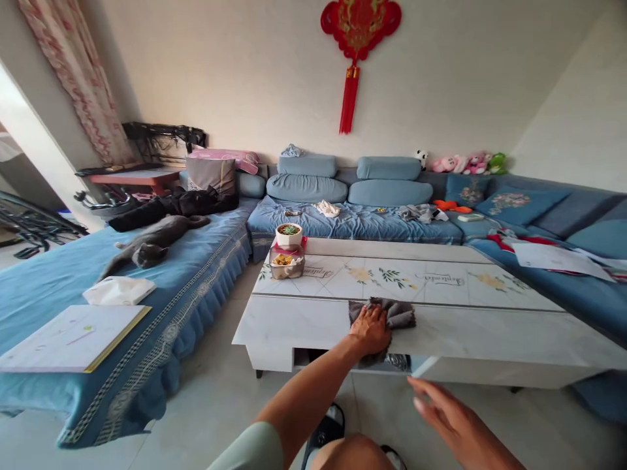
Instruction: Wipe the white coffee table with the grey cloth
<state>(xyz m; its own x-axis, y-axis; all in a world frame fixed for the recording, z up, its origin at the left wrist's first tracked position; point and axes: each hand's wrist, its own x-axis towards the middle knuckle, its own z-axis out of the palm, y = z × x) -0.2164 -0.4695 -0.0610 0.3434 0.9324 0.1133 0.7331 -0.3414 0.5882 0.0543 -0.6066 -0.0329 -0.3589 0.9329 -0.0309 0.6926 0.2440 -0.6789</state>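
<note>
The left hand (371, 329) lies palm down on a bunched gray cloth (398, 314), its fingers (379, 318) slightly spread and pressing into the folds rather than clenched in a tight fist. The cloth sits on the near part of the desk (490, 333), a white marble-patterned top, with a fold hanging by the front edge. A pale green sleeve (249, 449) covers the upper part of that arm. The right hand (453, 418) is off the desk, low and just beyond its front edge, holding nothing, its fingers (422, 399) loosely open and apart. A black sandal (326, 427) shows on the tiled floor (210, 405) by the person's knee.

Farther along the desk, near its left corner, a clear box of food (287, 266) stands beside a white bowl with a green plant (289, 234), both on a red mat. To the left, a blue-covered daybed (196, 274) carries a white tissue packet (119, 290), a flat board with paper (73, 338) and a gray cat (151, 245) lying on its side. Beyond the desk runs a blue sectional sofa (353, 222), with loose papers (558, 261) on its right arm and plush toys (465, 163) along its back. A red Chinese knot (360, 39) hangs on the wall above.
</note>
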